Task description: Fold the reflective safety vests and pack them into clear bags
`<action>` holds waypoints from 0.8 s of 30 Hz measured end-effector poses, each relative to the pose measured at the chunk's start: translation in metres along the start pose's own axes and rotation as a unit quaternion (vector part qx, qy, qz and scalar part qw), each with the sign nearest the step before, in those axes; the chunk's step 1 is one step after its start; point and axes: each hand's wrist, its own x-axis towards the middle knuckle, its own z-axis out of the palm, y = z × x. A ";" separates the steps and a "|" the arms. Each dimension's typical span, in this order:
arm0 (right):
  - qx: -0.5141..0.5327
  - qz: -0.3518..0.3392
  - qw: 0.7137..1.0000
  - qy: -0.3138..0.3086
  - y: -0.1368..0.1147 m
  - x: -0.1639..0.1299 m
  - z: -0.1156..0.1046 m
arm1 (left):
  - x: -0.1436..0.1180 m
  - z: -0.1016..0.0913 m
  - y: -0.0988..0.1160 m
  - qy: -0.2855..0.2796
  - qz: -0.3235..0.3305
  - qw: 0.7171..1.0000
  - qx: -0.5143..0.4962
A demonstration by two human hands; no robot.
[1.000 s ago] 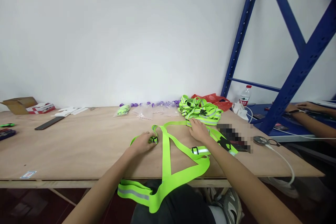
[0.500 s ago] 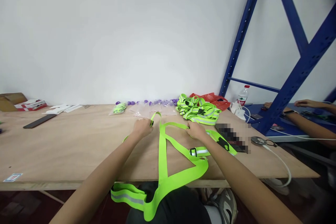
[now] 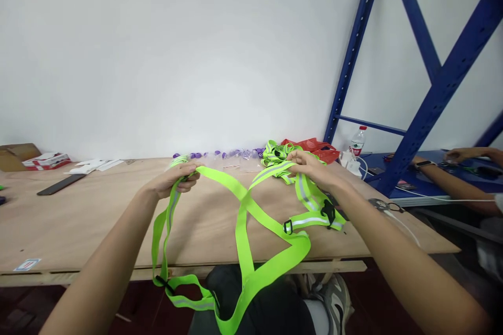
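Observation:
A neon green reflective harness (image 3: 244, 241) of elastic straps stretches between my hands above the wooden table, its lower straps hanging over the front edge and my lap. My left hand (image 3: 175, 180) is closed round one shoulder strap, with a long loop dangling below it. My right hand (image 3: 310, 166) pinches the other strap, grey stripe showing. At the right, the waist strap with a black slider (image 3: 288, 227) and a black buckle (image 3: 327, 212) rests on the table. Just behind my right hand lies a pile of similar green straps (image 3: 271, 153), partly hidden.
Along the wall are several purple rolls (image 3: 195, 155) and clear plastic bags. A red plastic bag (image 3: 314, 145), a bottle (image 3: 358, 140) and a blue rack post (image 3: 416, 104) stand right. Another person's arm (image 3: 436, 170) is beyond. A dark flat bar (image 3: 61, 184) and box (image 3: 46, 161) lie left.
Both hands have lifted and moved apart, left hand to the left and right hand to the right. The harness straps are raised and spread, and the left loop now hangs free.

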 end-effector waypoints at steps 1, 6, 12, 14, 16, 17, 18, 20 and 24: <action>0.019 -0.006 1.000 -0.011 -0.014 -0.007 -0.008 | -0.009 -0.002 0.006 0.002 -0.015 0.999 0.037; -0.081 0.007 0.996 -0.042 -0.065 -0.040 -0.036 | -0.049 0.000 0.034 0.047 -0.096 0.965 0.238; -0.139 0.078 0.978 -0.138 -0.102 -0.066 -0.036 | -0.082 0.000 0.061 0.077 -0.054 0.960 0.264; -0.168 0.085 0.969 -0.159 -0.111 -0.070 -0.034 | -0.091 -0.003 0.070 0.081 -0.044 0.971 0.221; -0.181 0.071 0.967 -0.166 -0.118 -0.073 -0.034 | -0.098 -0.003 0.080 0.090 -0.022 0.981 0.169; -0.171 0.059 0.970 -0.163 -0.122 -0.075 -0.034 | -0.101 -0.002 0.084 0.095 -0.005 0.985 0.145; -0.147 0.047 0.975 -0.158 -0.124 -0.076 -0.035 | -0.103 0.001 0.087 0.099 0.015 0.987 0.125; -0.068 0.035 0.986 -0.150 -0.129 -0.079 -0.034 | -0.104 0.011 0.091 0.103 0.053 0.988 0.098; 0.084 0.013 0.988 -0.126 -0.135 -0.082 -0.024 | -0.097 0.034 0.087 0.095 0.079 0.990 0.065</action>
